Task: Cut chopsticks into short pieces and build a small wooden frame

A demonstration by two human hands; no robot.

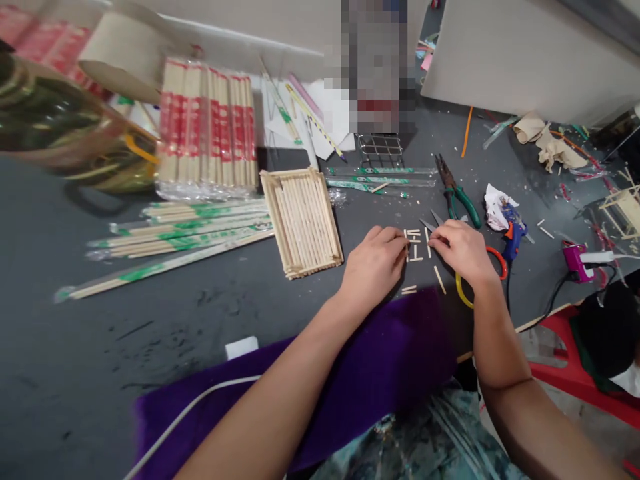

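Short cut pieces of wooden stick [415, 252] lie in a small ladder-like layout on the dark table. At its left side, my left hand [377, 260] has its fingers closed together, their tips on an upright stick piece. Across from it, my right hand [460, 250] pinches at another short stick piece [429, 242]. Beneath the right hand lie scissors with a red and a yellow handle loop [497, 262], their blades showing beyond the knuckles. A loose stick piece [439, 280] rests nearer me. To the left stands a shallow tray made of chopsticks [338, 247].
Green-handled pliers [456, 193] and a blue glue gun [514, 240] lie to the right, near a magenta plug adapter [576, 261]. Packs of chopsticks [207, 127] and wrapped chopsticks [190, 233] fill the left. Purple cloth [380, 360] covers the front edge; a white cable [195, 407] crosses it.
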